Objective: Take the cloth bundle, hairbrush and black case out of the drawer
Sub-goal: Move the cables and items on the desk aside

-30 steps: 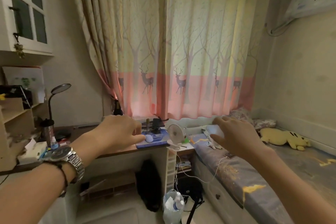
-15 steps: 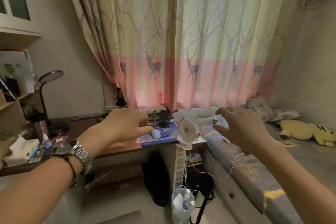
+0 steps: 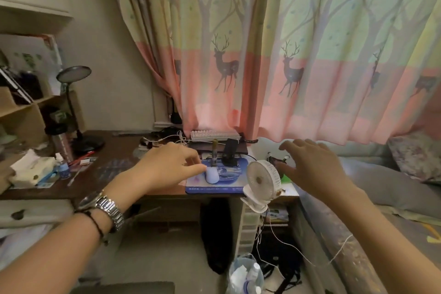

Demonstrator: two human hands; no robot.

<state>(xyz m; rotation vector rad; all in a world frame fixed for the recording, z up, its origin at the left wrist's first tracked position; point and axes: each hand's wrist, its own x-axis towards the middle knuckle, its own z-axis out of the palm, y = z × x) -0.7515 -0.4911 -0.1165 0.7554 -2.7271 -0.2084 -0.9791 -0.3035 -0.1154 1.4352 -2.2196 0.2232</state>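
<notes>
Far left of frame: shelf unit (image 3: 22, 112) with dark items in its compartments; tissue box (image 3: 32, 169) and small blue-capped bottle (image 3: 63, 170) at left end of brown worktop (image 3: 114, 174). Black desk lamp (image 3: 74, 102) upright behind them, round head tilted.

Lower left: left forearm with metal watch (image 3: 105, 205) and dark cord at wrist. Left hand (image 3: 167, 167) held above worktop, palm down, fingers loosely curled, grip empty, fingertips just beside white mouse (image 3: 212, 174); contact not certain.

Centre: mouse on blue mouse pad (image 3: 214, 188); white print along pad's front edge, too small to read. Upright pen-like stick (image 3: 214, 153) and black stand (image 3: 230, 154) at back of pad, white keyboard (image 3: 214, 135) behind, against deer-print curtain (image 3: 262, 55). No brand or label legible anywhere.

Right of centre: white clip fan (image 3: 262, 181) clamped at worktop's right edge. Below it, stack of small translucent drawers (image 3: 248, 229), all shut. Cloth bundle, hairbrush, black case: none in sight.

Right: right hand (image 3: 312, 167) in air above gap between worktop and bed (image 3: 381, 198), palm down, fingers spread, grip wide open, nothing held. Patterned pillow (image 3: 415, 157) at far right edge.
</notes>
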